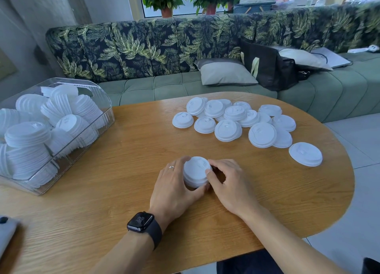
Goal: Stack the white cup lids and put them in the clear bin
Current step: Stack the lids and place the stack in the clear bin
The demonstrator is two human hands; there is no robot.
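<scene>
A short stack of white cup lids (196, 169) stands on the wooden table (123, 191) near its front middle. My left hand (174, 187) curls round the stack's left and near side, and my right hand (228, 183) grips its right side with thumb and fingers. Several loose white lids (236, 120) lie spread over the far right part of the table, with one lid (305, 154) apart at the right. The clear bin (107, 117) stands at the table's left edge and holds several stacks of lids.
A green sofa (164, 88) with a leaf-print back runs behind the table, carrying a grey cushion (226, 73) and a black bag (267, 68). A grey object (6, 232) lies at the near left edge. The table's rounded end is at the right.
</scene>
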